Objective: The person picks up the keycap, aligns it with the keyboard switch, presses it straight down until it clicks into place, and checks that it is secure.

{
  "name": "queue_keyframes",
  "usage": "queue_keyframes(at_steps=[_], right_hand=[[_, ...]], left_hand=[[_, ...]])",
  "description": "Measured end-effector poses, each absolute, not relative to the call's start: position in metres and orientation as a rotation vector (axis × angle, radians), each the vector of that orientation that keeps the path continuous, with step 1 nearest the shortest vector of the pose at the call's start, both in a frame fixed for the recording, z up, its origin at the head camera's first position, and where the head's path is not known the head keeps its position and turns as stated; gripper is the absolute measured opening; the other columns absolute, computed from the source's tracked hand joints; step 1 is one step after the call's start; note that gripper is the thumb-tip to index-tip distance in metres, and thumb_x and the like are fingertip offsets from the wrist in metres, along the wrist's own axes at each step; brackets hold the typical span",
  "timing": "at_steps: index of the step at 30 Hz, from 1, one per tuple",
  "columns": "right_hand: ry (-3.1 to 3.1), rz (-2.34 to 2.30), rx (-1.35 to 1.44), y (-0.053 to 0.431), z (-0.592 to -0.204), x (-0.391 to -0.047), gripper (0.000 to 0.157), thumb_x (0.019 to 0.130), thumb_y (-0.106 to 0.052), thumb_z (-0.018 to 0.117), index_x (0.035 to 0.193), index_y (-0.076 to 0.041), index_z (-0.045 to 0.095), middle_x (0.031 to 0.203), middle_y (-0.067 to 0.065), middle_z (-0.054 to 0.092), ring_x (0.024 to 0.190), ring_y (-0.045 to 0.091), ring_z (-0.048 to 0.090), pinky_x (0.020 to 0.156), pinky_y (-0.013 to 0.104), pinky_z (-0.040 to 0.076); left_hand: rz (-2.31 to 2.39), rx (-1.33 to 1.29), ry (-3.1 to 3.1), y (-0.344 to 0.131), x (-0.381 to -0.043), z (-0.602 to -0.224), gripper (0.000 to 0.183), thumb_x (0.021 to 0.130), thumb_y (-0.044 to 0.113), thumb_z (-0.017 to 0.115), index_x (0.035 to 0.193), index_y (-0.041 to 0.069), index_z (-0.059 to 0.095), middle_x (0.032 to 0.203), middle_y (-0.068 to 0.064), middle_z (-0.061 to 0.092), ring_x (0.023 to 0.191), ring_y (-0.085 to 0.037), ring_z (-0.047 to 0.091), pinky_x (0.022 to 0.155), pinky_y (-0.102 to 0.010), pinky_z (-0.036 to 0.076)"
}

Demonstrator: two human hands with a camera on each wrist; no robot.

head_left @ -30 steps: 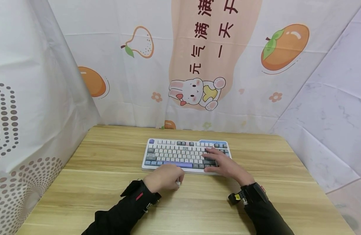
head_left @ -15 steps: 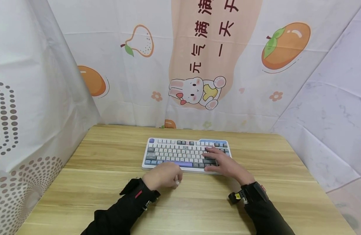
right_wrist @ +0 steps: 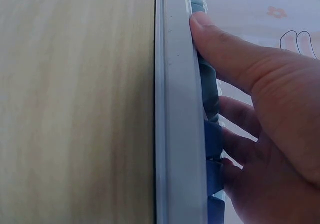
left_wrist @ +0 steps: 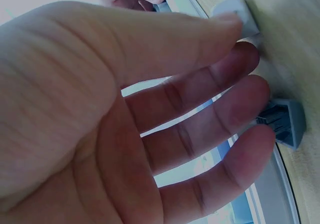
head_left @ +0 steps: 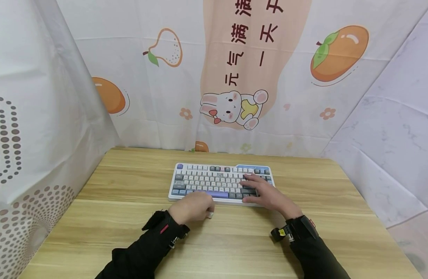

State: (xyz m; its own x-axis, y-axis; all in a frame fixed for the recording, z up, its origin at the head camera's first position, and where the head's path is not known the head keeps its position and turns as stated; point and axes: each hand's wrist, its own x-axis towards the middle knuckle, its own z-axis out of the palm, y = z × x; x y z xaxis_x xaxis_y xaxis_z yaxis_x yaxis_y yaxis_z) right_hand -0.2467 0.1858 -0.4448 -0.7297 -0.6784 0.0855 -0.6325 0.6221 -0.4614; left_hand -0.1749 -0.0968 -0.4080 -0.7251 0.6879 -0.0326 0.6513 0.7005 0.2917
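A white keyboard (head_left: 207, 180) with white, grey, blue and purple keycaps lies at the back middle of the table. At its front edge, my left hand (head_left: 192, 208) pinches a pale keycap (left_wrist: 239, 15) by the thumb tip; the left wrist view shows the other fingers loosely bent. A second keycap, dark grey-blue (left_wrist: 291, 123), lies on its side by those fingertips, its hollow underside showing. My right hand (head_left: 268, 197) rests spread over the keyboard's right end. In the right wrist view its thumb (right_wrist: 220, 41) lies along the front row of keys.
The wooden table (head_left: 255, 248) extends in front of the keyboard and to both sides. A printed cloth (head_left: 158, 97) hangs behind it, with more cloth at left and right. A black camera strap (head_left: 301, 228) is on the right wrist.
My left hand has shifted slightly left, and the pale keycap at its fingertips has turned a little. The right hand and the keyboard have stayed in place.
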Motion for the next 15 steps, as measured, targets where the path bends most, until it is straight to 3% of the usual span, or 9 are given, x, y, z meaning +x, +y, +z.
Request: queue_keyframes(at_steps=[6,11,15], right_hand=[[2.741,-0.723,-1.107,0.1866,-0.4448,-0.2468,0.062,0.084,-0.042,0.066,0.135,-0.010,0.053,0.148,0.018,0.035,0.136,0.039,0.025,0.104,0.056,0.028],[2.741,-0.721,-1.103,0.1874,-0.4474,-0.2480,0.064,0.084,-0.045,0.065,0.136,-0.010,0.052,0.149,0.017,0.034,0.137,0.039,0.024,0.104,0.056,0.028],[2.738,-0.728,-1.106,0.1877,-0.4475,-0.2487,0.064,0.084,-0.045,0.065,0.136,-0.010,0.052,0.149,0.017,0.034,0.137,0.039,0.024,0.104,0.056,0.028]], left_hand=[[0.405,1.092,2.783,-0.0974,-0.1749,-0.4085,0.023,0.088,0.006,0.061,0.066,0.012,0.064,0.062,0.008,0.044,0.058,-0.008,0.036,0.055,-0.023,0.032],[0.427,1.037,2.790,-0.0990,-0.1752,-0.4084,0.014,0.089,0.008,0.060,0.084,0.012,0.073,0.079,0.006,0.065,0.071,-0.007,0.055,0.068,-0.025,0.048],[0.437,1.013,2.818,-0.1009,-0.1753,-0.4066,0.017,0.089,0.004,0.058,0.092,0.011,0.074,0.091,0.001,0.070,0.085,-0.013,0.063,0.078,-0.029,0.051]])
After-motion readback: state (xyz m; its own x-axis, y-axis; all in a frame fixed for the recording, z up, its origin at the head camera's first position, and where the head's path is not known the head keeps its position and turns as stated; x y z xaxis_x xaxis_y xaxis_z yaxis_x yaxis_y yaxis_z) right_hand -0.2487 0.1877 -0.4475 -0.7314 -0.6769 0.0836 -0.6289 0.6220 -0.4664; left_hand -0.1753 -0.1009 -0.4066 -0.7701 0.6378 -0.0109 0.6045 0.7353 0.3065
